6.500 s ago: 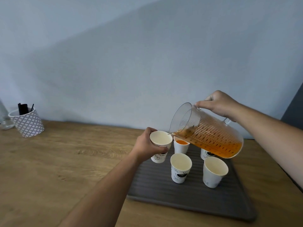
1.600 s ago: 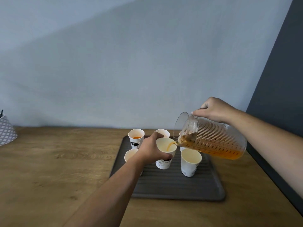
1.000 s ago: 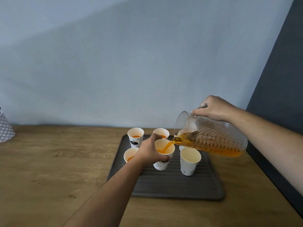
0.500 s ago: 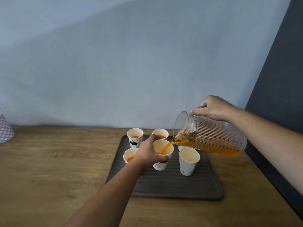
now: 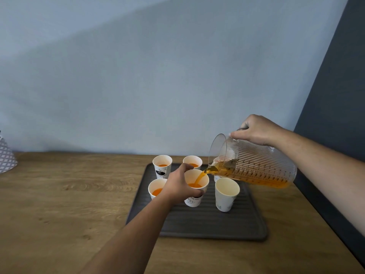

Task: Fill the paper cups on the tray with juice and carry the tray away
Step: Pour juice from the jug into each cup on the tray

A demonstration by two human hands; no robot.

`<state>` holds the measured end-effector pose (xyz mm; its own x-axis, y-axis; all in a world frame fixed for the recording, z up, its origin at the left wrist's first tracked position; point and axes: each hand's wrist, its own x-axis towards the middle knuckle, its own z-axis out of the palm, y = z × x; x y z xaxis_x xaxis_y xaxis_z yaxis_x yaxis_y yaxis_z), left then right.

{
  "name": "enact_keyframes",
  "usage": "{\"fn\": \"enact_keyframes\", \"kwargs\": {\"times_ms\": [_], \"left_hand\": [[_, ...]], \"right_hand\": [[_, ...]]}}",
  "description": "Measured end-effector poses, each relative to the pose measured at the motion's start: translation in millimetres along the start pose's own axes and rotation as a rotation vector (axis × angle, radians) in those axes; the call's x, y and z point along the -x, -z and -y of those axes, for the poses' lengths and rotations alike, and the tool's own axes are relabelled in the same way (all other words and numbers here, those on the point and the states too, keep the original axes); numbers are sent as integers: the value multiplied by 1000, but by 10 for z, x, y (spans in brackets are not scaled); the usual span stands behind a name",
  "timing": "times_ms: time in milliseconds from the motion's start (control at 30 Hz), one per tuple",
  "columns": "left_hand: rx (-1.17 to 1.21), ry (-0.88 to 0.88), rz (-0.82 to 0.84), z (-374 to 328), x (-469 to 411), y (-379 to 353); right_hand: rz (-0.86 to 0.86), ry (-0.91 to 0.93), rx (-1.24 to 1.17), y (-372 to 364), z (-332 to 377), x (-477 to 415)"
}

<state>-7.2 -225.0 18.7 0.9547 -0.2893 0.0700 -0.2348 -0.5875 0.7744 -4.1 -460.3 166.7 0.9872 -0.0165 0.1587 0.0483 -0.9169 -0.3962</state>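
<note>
My left hand point(image 5: 178, 184) grips a white paper cup point(image 5: 194, 200) on the dark ribbed tray point(image 5: 207, 226). My right hand point(image 5: 254, 130) holds the handle of a clear ribbed pitcher point(image 5: 254, 167), tilted left, and orange juice streams from its spout into the held cup. Cups at the back left point(image 5: 162, 168), back middle point(image 5: 192, 162) and front left point(image 5: 156, 189) contain juice. The front right cup point(image 5: 226, 195) is empty. Another cup point(image 5: 216, 177) is mostly hidden behind the pitcher.
The tray lies on a wooden table point(image 5: 69, 204) against a pale blue wall. A patterned white holder point(image 5: 6, 157) sits at the far left edge. A dark panel point(image 5: 335, 95) borders the table on the right.
Juice has started flowing into the cup in my left hand and its level has risen. The pitcher stays tilted in about the same place.
</note>
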Motion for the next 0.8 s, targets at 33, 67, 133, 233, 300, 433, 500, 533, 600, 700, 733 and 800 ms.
{"fn": "enact_keyframes", "kwargs": {"times_ms": [33,67,133,233,300,433,500,533,600,700,733,800], "left_hand": [[4,0,-3,0,3,2],[10,0,-7,1,5,3],[26,-3,-17,3,10,3],[63,5,-22,-3,25,5],[80,9,-30,-6,29,2],[114,12,-54,-8,24,-14],[113,20,-57,-3,16,-43],[111,29,-59,3,13,-63],[109,53,-57,23,1,-123],[80,80,-53,61,-16,-235],[67,89,-55,72,-23,-278],[47,111,-66,96,-43,-359]], "right_hand": [[0,-2,-9,4,-3,0],[-1,-1,-23,7,-16,2],[-12,-3,-69,14,-36,25],[-32,-22,-125,7,-89,51],[-44,-32,-185,-6,-137,80],[-101,-96,-299,-18,-232,168],[-131,-144,-365,-17,-307,214],[-141,-166,-406,-17,-348,241],[-161,-207,-495,-16,-442,298],[-207,-241,-598,-11,-558,394],[-224,-248,-631,-8,-598,424],[-255,-266,-679,-4,-671,473]]}}
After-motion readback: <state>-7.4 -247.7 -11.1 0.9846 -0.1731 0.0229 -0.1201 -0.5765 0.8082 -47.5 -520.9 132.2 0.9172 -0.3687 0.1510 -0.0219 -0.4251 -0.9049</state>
